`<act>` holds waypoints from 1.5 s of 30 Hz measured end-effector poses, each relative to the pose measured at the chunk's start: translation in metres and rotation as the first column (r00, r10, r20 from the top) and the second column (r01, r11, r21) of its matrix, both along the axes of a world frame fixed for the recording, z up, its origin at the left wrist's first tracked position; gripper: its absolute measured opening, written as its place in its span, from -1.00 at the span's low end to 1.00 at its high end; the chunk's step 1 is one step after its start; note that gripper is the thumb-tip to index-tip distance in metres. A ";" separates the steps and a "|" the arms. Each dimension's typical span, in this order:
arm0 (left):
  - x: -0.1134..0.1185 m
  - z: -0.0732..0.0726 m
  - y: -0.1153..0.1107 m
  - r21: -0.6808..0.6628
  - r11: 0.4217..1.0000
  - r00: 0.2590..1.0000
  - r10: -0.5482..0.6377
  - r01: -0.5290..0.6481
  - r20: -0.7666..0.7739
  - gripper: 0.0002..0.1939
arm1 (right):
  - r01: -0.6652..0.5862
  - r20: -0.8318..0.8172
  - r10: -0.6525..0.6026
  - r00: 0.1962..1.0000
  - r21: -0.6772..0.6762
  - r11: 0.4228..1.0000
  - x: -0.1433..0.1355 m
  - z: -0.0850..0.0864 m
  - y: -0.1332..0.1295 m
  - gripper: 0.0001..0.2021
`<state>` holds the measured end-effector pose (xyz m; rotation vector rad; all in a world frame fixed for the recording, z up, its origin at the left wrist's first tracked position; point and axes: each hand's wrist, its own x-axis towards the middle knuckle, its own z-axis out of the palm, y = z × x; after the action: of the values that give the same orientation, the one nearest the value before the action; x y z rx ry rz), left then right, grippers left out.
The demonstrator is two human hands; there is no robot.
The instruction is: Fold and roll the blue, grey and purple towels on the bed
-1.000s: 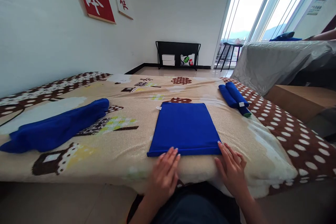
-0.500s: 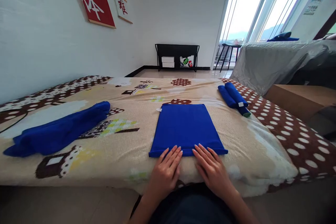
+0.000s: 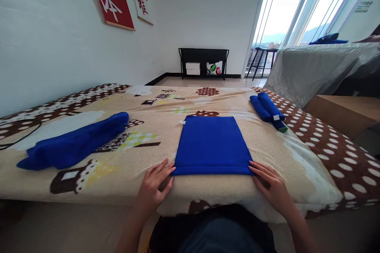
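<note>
A blue cloth [image 3: 212, 142] lies flat on the patterned blanket in front of me, its near edge turned over into a narrow fold. At the left end of that fold is my left hand [image 3: 152, 185], fingertips touching the corner and thumb held apart below. My right hand [image 3: 271, 185] is at the opposite corner in the same way, fingers stretched out and thumb apart. A small white tag [image 3: 182, 122] sticks out at the cloth's far left corner. Neither hand has its fingers closed around anything.
A crumpled blue cloth [image 3: 77, 140] lies to the left, and rolled blue cloths [image 3: 268, 108] lie to the right. The blanket [image 3: 154, 126] covers a bed-like surface. Beyond stand a black rack [image 3: 203, 57], a stool [image 3: 263, 59] and a cardboard box [image 3: 344, 110].
My hands have moved apart, from the middle of the near edge out to its two corners. The folded strip along that edge now shows uncovered. The view has shifted slightly.
</note>
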<state>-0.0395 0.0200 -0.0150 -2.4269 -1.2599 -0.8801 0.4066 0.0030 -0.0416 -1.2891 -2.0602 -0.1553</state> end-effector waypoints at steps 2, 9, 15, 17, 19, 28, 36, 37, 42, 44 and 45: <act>-0.001 -0.002 0.002 -0.010 1.000 0.999 0.023 -0.022 0.033 -0.57 | -0.009 -0.011 0.009 1.000 -0.011 1.000 0.006 0.000 0.002 -0.70; 0.001 -0.001 0.001 0.040 0.996 0.994 0.074 -0.078 0.076 -0.70 | -0.013 0.020 0.012 1.000 0.030 0.999 0.018 0.002 0.006 -0.75; -0.003 0.010 -0.007 0.057 0.998 0.997 0.031 -0.034 0.067 -0.74 | -0.040 0.047 0.036 0.998 0.085 0.996 0.024 0.010 0.001 -0.76; -0.005 0.015 -0.011 0.035 0.999 0.998 0.022 -0.024 0.059 -0.75 | -0.052 0.051 0.048 0.998 0.078 0.996 0.024 0.013 -0.004 -0.76; -0.006 0.021 -0.016 -0.015 1.000 0.999 0.016 -0.015 0.047 -0.79 | -0.057 0.050 0.054 0.997 0.056 0.997 0.024 0.015 -0.009 -0.78; 0.021 0.014 -0.011 -0.113 0.974 0.980 0.198 -0.196 0.015 -0.79 | 0.134 0.065 -0.134 0.989 0.004 0.991 0.003 0.007 -0.002 -0.78; 0.083 0.010 -0.012 0.118 0.899 0.900 0.399 -0.421 0.175 -0.74 | 0.433 -0.039 -0.440 0.897 0.268 0.861 -0.061 0.011 0.005 -0.79; 0.092 0.011 -0.014 0.125 0.923 0.925 0.344 -0.365 0.158 -0.71 | 0.367 -0.050 -0.368 0.928 0.271 0.890 -0.072 0.011 0.003 -0.78; 0.128 0.008 -0.013 0.116 0.993 0.998 -0.002 -0.006 0.070 -0.68 | 0.009 0.004 -0.010 1.000 0.173 0.985 -0.115 0.015 0.000 -0.74; 0.130 0.006 -0.008 0.093 0.987 0.991 -0.132 0.130 0.018 -0.63 | -0.040 0.021 0.037 0.999 0.152 0.988 -0.116 0.018 0.002 -0.71; 0.128 0.005 -0.005 0.076 0.983 0.986 -0.169 0.169 -0.001 -0.60 | -0.062 0.032 0.058 0.998 0.139 0.988 -0.112 0.019 0.003 -0.68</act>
<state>0.0886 0.0151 -0.0101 -2.5005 -1.0139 -0.9610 0.2945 0.0058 -0.0226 -1.1441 -2.0704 -0.2871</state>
